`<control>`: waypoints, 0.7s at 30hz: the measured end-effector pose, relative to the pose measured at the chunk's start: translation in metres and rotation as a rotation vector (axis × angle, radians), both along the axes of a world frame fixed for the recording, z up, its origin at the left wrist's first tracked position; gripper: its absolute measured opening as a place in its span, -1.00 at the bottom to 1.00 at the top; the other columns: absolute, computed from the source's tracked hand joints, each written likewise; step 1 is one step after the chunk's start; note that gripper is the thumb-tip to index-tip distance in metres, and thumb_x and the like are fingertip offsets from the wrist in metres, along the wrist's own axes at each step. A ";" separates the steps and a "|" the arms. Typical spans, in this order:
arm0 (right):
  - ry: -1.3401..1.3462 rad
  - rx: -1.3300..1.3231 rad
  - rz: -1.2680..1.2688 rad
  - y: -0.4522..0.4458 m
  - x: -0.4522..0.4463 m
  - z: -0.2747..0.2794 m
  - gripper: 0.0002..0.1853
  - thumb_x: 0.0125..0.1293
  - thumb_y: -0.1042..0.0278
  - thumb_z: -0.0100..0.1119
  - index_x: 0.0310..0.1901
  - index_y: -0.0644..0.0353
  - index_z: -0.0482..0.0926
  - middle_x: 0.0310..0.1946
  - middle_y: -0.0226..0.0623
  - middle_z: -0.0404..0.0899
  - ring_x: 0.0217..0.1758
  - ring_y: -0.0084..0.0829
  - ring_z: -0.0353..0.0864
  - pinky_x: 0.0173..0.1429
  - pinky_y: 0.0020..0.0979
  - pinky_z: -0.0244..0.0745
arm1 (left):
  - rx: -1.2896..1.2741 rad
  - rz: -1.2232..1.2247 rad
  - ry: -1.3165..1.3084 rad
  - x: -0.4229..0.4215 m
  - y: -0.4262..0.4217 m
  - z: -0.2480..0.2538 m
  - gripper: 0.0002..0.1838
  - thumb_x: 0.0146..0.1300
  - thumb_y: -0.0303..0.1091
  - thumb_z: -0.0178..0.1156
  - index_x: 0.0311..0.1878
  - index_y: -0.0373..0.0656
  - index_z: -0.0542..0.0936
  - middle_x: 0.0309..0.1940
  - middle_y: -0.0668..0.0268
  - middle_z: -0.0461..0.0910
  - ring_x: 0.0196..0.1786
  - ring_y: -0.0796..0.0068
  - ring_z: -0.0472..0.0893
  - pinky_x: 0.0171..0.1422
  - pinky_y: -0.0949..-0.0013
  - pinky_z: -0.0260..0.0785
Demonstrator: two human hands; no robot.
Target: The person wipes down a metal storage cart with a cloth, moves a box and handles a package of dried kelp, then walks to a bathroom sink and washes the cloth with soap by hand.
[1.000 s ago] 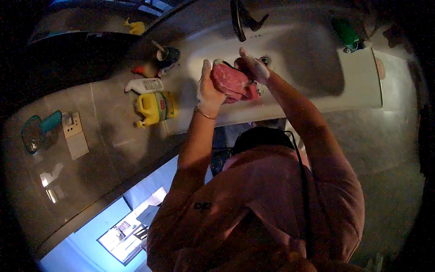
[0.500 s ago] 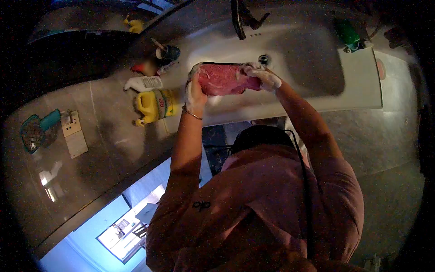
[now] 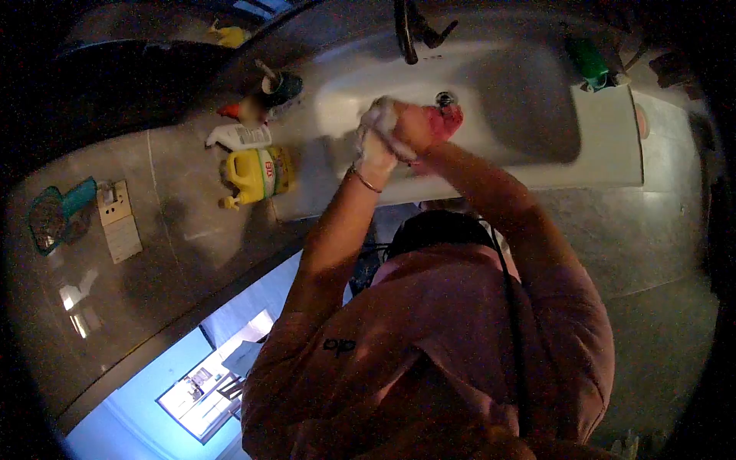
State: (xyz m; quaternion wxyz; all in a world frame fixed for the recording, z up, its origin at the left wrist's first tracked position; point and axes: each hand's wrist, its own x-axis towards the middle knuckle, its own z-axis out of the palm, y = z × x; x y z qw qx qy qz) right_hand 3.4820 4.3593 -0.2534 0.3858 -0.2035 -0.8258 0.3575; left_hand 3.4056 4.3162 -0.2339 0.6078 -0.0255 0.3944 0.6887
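Over the white sink, my left hand and my right hand are pressed together, both with white foam on them. A wet pink-red cloth sticks out to the right from under my right hand. The rest of the cloth is hidden by the hands. Both hands are closed around it, with the right lying across the left. Just above the cloth shows the round drain.
A black faucet stands behind the basin. On the left counter are a yellow jug, a white bottle, a dark cup and a teal-handled brush. A green bottle is at the back right.
The cloth was stretched wide between my two hands and is now bunched up. My left hand has moved right and my right hand left, so that they meet.
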 end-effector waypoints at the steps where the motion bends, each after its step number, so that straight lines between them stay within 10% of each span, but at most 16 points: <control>1: -0.054 -0.200 -0.060 0.014 0.007 0.024 -0.71 0.20 0.32 0.00 -0.05 0.19 0.43 -0.33 -0.05 0.56 -0.29 -0.01 0.56 -0.22 -0.16 0.49 | 0.376 -0.487 -0.106 -0.041 -0.011 -0.041 -0.75 0.24 -0.21 -0.01 -0.13 -0.13 0.49 -0.18 0.21 0.52 -0.10 0.36 0.52 -0.08 0.32 0.42; 4: -0.264 -0.211 -0.145 0.010 0.000 0.021 -0.73 0.16 0.31 0.04 -0.10 0.14 0.50 -0.27 -0.01 0.57 -0.27 -0.02 0.57 -0.21 -0.14 0.49 | 0.118 -0.157 -0.004 -0.016 -0.001 -0.024 -0.74 0.26 -0.18 -0.03 -0.13 -0.12 0.50 -0.17 0.22 0.52 -0.09 0.35 0.52 -0.05 0.30 0.41; 8: 0.030 -0.127 -0.161 -0.011 -0.013 -0.015 -0.68 0.15 0.22 0.09 -0.07 0.11 0.50 -0.22 -0.09 0.59 -0.25 -0.07 0.60 -0.21 -0.13 0.49 | 0.316 -0.192 -0.078 -0.035 0.002 -0.060 -0.72 0.30 -0.13 -0.05 -0.13 -0.10 0.50 -0.16 0.24 0.53 -0.08 0.34 0.51 0.00 0.26 0.41; 14: -0.309 -0.344 -0.284 0.010 -0.006 0.003 -0.66 0.08 0.12 0.15 -0.13 0.08 0.52 -0.25 -0.16 0.59 -0.20 -0.08 0.59 -0.09 -0.20 0.44 | 0.086 -0.226 0.088 -0.034 0.009 -0.063 -0.67 0.31 -0.09 -0.08 -0.10 -0.13 0.48 -0.13 0.26 0.52 -0.04 0.32 0.51 0.05 0.22 0.39; 16: -0.256 -0.342 -0.210 0.011 -0.006 -0.002 -0.66 0.09 0.15 0.14 -0.11 0.10 0.52 -0.22 -0.14 0.59 -0.16 -0.12 0.58 -0.06 -0.23 0.43 | 0.556 -0.342 0.687 -0.086 -0.007 -0.143 -0.67 0.32 -0.10 -0.09 -0.10 -0.15 0.47 -0.14 0.28 0.53 -0.04 0.30 0.51 0.08 0.20 0.38; 17: -0.202 -0.339 -0.137 0.011 -0.006 -0.008 -0.65 0.11 0.17 0.14 -0.08 0.12 0.51 -0.19 -0.13 0.58 -0.12 -0.16 0.57 -0.04 -0.26 0.42 | 0.145 -0.429 1.442 -0.072 -0.013 -0.128 -0.57 0.28 0.01 -0.07 -0.05 -0.16 0.47 -0.13 0.24 0.53 -0.05 0.30 0.52 0.10 0.17 0.38; 18: -0.147 -0.332 -0.067 0.015 -0.005 -0.013 -0.65 0.13 0.20 0.13 -0.06 0.14 0.51 -0.17 -0.11 0.57 -0.08 -0.19 0.57 -0.01 -0.29 0.40 | 0.143 -0.428 1.442 -0.053 -0.016 -0.099 -0.57 0.28 0.01 -0.07 -0.05 -0.16 0.47 -0.13 0.24 0.53 -0.05 0.30 0.52 0.10 0.17 0.38; 21: 0.073 -0.583 0.032 0.033 -0.001 -0.018 -0.65 0.19 0.24 0.11 -0.01 0.18 0.50 -0.14 -0.15 0.57 -0.06 -0.31 0.55 0.00 -0.36 0.39 | -0.079 -0.238 0.059 -0.015 0.004 0.001 -0.74 0.27 -0.22 -0.02 -0.13 -0.18 0.48 -0.19 0.26 0.54 -0.06 0.28 0.53 0.11 0.14 0.36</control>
